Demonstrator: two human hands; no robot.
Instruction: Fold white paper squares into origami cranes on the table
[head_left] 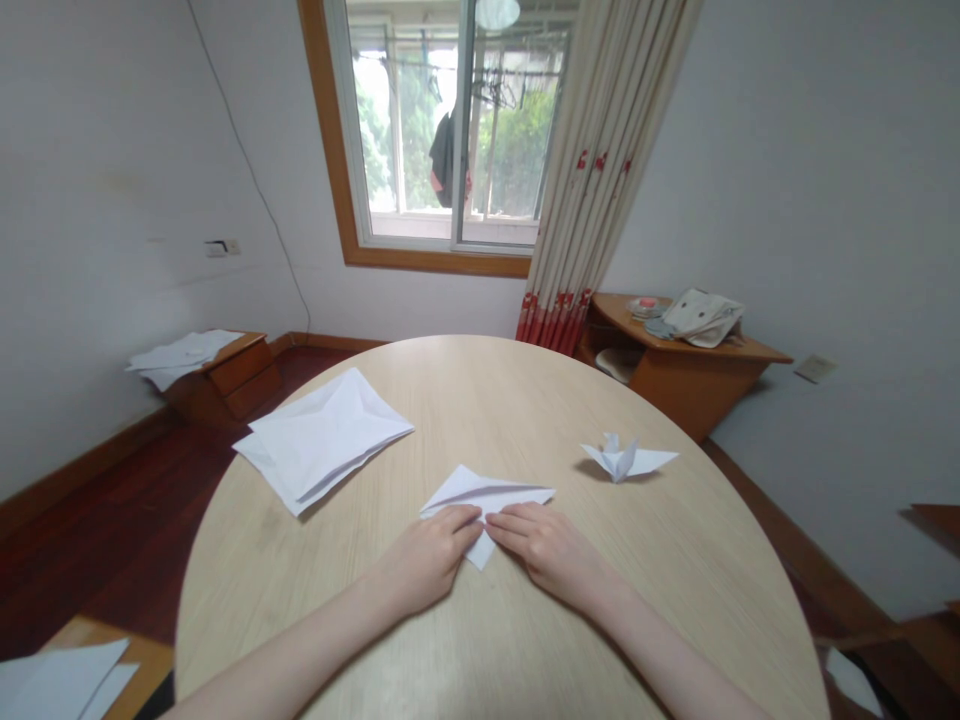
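Observation:
A sheet of white paper (480,487), folded into a pointed, kite-like shape, lies on the round wooden table (480,640) in front of me. My left hand (437,555) presses its fingertips, held close together, on the paper's left side. From the right, my right hand (538,540) does the same, and the fingertips of both hands nearly meet at the middle. Below them a small paper point sticks out towards me. The hands hide part of the folds. To the right on the tabletop stands a folded paper crane (621,460) with spread wings.
Creased paper sheets (330,435) lie stacked at the table's left. More paper rests on a low cabinet (240,375) at far left and at the bottom left corner. A corner shelf (705,355) holding a cloth bag (703,317) stands beyond the table, beside the curtain (592,160).

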